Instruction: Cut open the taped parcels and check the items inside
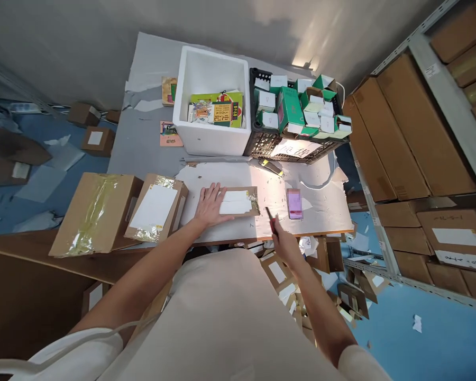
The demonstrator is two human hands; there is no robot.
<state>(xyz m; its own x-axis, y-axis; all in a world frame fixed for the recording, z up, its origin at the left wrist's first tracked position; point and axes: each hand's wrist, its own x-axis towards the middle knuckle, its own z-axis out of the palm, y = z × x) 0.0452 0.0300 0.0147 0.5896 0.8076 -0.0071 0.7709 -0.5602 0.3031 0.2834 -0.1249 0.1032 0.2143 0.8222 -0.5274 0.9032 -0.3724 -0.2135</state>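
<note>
A small flat cardboard box (238, 210) with a white label and clear tape at its right end lies on the white-topped table. My left hand (211, 205) rests spread on the left end of this box, covering part of it. In my right hand (284, 241) is a utility knife (270, 217) with a red and dark handle, its tip pointing up toward the box's right side. The knife is apart from the box. To the right of the box lies a phone (294, 203) with a lit pinkish screen. Left of my hand sits a taped, labelled carton (157, 206).
A larger taped carton (97, 211) stands at the table's left. Behind are a white foam bin (212, 140) with books and a black crate (301, 150) of green-and-white boxes. A yellow-black tool (271, 168) lies before the crate. Shelves with cartons (426, 121) rise at right.
</note>
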